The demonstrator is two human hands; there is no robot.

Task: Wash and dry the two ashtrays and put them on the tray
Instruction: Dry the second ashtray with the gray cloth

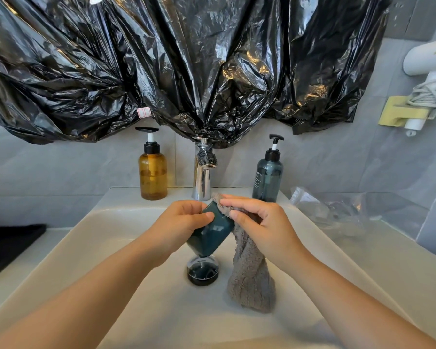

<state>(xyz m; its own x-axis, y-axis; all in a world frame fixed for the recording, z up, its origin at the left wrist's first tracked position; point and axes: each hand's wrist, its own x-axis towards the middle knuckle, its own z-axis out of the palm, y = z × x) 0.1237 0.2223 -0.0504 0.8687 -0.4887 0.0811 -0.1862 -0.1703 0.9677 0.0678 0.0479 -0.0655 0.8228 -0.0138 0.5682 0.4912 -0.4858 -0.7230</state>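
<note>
A dark teal ashtray is held tilted over the white sink, gripped by my left hand with the thumb on its outer face. My right hand presses a grey fluffy cloth against the ashtray's upper edge; the cloth hangs down toward the basin. Only this one ashtray shows. A black tray lies on the counter at the left edge.
A chrome faucet stands behind the sink, between an amber pump bottle and a dark blue pump bottle. The drain plug sits below the ashtray. Black plastic covers the wall above. Clear plastic wrap lies on the right.
</note>
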